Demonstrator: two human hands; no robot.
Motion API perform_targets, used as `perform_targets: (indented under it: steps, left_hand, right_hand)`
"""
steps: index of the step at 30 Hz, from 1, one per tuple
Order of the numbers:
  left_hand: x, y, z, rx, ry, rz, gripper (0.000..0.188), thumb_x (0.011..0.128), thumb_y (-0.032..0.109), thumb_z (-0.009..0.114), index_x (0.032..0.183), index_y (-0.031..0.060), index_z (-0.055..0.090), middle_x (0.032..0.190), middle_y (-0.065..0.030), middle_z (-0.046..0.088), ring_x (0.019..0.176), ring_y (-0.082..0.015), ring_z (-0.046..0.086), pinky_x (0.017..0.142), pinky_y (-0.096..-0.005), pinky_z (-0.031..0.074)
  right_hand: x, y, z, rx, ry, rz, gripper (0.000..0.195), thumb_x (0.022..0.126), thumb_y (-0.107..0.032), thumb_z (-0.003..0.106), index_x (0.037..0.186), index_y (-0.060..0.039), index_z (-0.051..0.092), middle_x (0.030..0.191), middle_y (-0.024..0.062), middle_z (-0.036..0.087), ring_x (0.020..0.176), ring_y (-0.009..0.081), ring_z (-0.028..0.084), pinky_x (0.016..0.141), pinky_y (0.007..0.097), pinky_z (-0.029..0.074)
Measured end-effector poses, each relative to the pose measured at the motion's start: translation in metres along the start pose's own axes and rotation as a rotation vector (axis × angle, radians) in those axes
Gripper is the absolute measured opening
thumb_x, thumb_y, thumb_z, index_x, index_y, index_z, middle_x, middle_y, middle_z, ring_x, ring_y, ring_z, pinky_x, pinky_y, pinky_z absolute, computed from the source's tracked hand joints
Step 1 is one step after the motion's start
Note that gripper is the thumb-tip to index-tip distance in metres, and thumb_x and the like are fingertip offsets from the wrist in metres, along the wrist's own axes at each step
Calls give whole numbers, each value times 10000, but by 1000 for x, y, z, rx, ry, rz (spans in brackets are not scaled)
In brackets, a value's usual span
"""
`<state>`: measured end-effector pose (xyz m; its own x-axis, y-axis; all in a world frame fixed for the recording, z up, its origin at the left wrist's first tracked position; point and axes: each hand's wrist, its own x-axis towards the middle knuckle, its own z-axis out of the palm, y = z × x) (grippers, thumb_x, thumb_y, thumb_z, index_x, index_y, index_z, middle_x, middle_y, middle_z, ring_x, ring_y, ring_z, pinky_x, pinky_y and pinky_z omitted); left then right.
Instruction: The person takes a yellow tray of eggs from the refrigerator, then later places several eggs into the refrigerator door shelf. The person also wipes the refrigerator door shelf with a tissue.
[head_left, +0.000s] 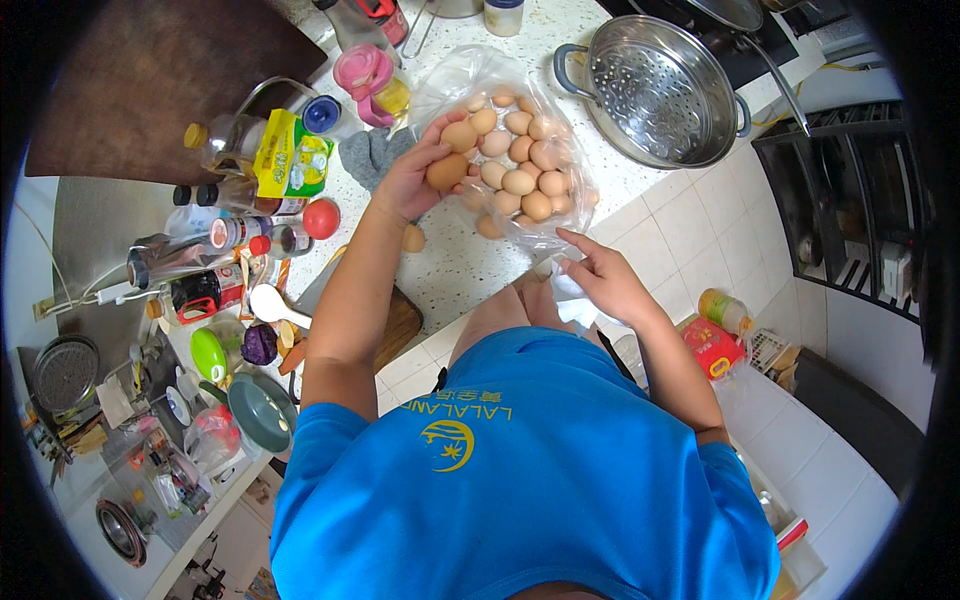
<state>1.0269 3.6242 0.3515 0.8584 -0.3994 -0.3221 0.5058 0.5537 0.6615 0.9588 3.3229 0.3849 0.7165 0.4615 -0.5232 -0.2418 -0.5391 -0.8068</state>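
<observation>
My left hand (429, 165) holds two brown eggs, one at the fingertips (459, 136) and one (447, 172) lower by the palm, over the left side of an open clear plastic bag (457, 71). Inside the bag lie several more brown eggs (519, 182). My right hand (606, 279) is at the bag's near right edge, with the index finger at the plastic and a crumpled white tissue or cloth (574, 300) under the thumb; its other fingers are hidden. A single egg (412, 238) lies on the speckled counter (469, 281) beside my left forearm.
A steel steamer pot (652, 94) stands right of the bag. Left are a grey cloth (371, 157), a pink-lidded jug (367, 79), a tomato (321, 218), bottles, a white spoon (276, 306), a red cabbage piece (259, 344) and a wooden-edged board (401, 322). The counter's front edge is before me.
</observation>
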Motion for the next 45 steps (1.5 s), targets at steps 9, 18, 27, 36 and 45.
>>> perform_targets:
  steps: [9, 18, 27, 36, 45]
  left_hand:
    - [30, 3, 11, 150, -108, -66, 287, 890, 131, 512, 1172, 142, 460, 1103, -61, 522, 915, -182, 592, 638, -298, 501]
    - [53, -20, 7, 1072, 7, -24, 280, 748, 212, 713, 1006, 133, 637, 1065, -101, 510, 936, -206, 576, 750, -322, 494]
    - [40, -62, 24, 1704, 203, 288, 432, 606, 236, 786, 1003, 152, 637, 1173, -146, 431, 976, -313, 560, 806, -401, 490]
    - [42, -60, 38, 1838, 182, 79, 410, 637, 197, 754, 1025, 154, 627, 1177, -146, 463, 979, -312, 565, 804, -413, 498]
    - [-21, -19, 7, 779, 307, 221, 425, 731, 197, 736, 1111, 77, 591, 1032, -79, 577, 902, -177, 570, 706, -292, 488]
  right_hand:
    - [-4, 4, -2, 10, 20, -2, 457, 904, -217, 548, 1333, -81, 470, 670, 121, 607, 606, 184, 579, 610, 313, 456]
    - [-6, 4, -4, 58, 13, 12, 440, 909, -205, 540, 1326, -79, 477, 689, 121, 617, 622, 179, 595, 613, 308, 464]
    - [-1, 9, 1, 28, 7, -20, 439, 903, -193, 542, 1324, -85, 480, 649, 102, 590, 583, 166, 551, 590, 305, 444]
    - [-1, -1, 10, 175, -45, 3, 338, 934, -135, 514, 1266, -72, 518, 649, -16, 535, 602, 50, 472, 568, 225, 397]
    - [16, 2, 32, 249, -84, -50, 276, 930, -166, 503, 1171, -47, 568, 906, 118, 651, 816, 158, 614, 709, 283, 479]
